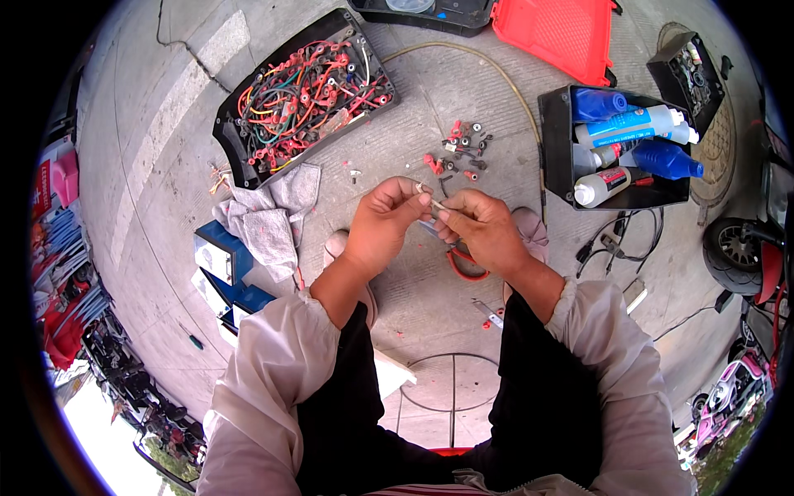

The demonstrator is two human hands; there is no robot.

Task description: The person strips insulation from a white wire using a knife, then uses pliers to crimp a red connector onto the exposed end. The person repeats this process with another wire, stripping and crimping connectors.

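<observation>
In front of me, my left hand (385, 219) and my right hand (480, 227) meet, fingers pinched close together. Between their fingertips is a small, thin, pale piece (433, 200), perhaps a bit of wire or a connector; its exact kind is too small to make out. A curved red handle (466, 263) shows just below my right hand, and I cannot tell whether the hand touches it. Just beyond my hands, several loose red and black cable terminals (463, 149) lie scattered on the concrete.
A black tray (223, 136) of tangled red, green and black wires lies at far left, near a grey cloth (269, 219) and blue boxes (227, 263). At right, a black bin (559, 149) holds bottles. A red lid (554, 37), a cable (616, 240) and a wheel (734, 255) lie around.
</observation>
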